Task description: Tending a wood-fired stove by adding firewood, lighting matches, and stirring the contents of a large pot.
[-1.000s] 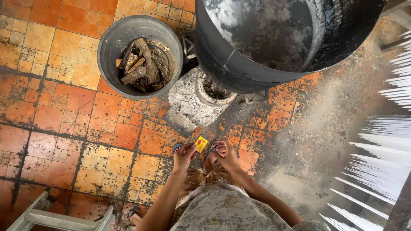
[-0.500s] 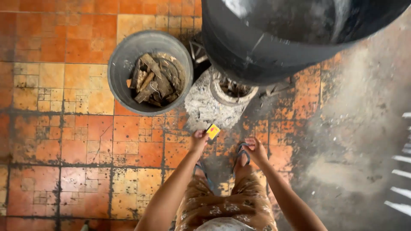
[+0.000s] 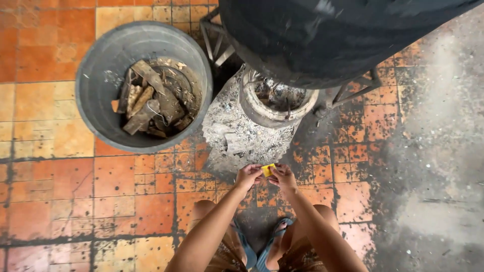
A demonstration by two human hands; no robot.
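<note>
A small yellow box [image 3: 267,170] is pinched between both of my hands, held low above the tiled floor. My left hand [image 3: 248,176] grips its left side and my right hand [image 3: 283,176] holds its right end, fingertips meeting on it. Just beyond the hands stands a grey clay stove [image 3: 275,103] with ash and charred bits inside and a heap of ash [image 3: 237,136] at its base. My knees and blue sandals [image 3: 262,247] show below the arms.
A grey bucket [image 3: 96,75] holding pieces of wood stands at the left. A large black pot [image 3: 322,35] on a metal stand hangs over the stove. The floor is orange tiles [image 3: 75,191], sooty and grey at the right.
My right hand has come back onto the yellow box, so both hands now hold it. The view has shifted lower and closer over the stove.
</note>
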